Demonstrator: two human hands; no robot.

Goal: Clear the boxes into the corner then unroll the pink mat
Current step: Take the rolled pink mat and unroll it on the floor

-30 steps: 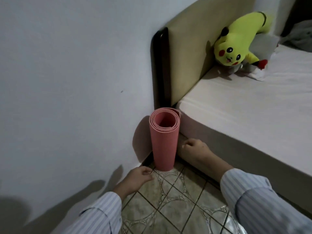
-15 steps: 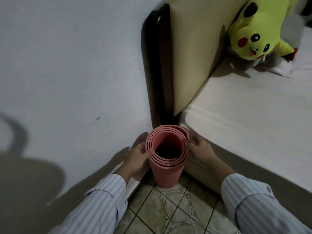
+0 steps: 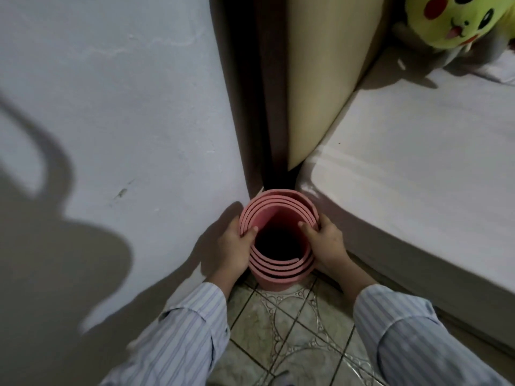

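The pink mat (image 3: 274, 215) stands upright as a roll in the gap between the wall and the bed, seen from above with its dark hollow core showing. My left hand (image 3: 232, 247) grips its left rim, thumb over the top edge. My right hand (image 3: 327, 243) grips its right rim the same way. Both sleeves are light blue with stripes. No boxes are in view.
A white wall (image 3: 111, 121) rises on the left. A beige headboard (image 3: 328, 73) and a white mattress (image 3: 418, 162) close in on the right. A yellow plush toy (image 3: 451, 20) lies on the bed. Patterned floor tiles (image 3: 292, 324) run toward me.
My head has moved over the roll, so I now look down into it. Both hands rose from the floor beside the mat and closed on its top rim.
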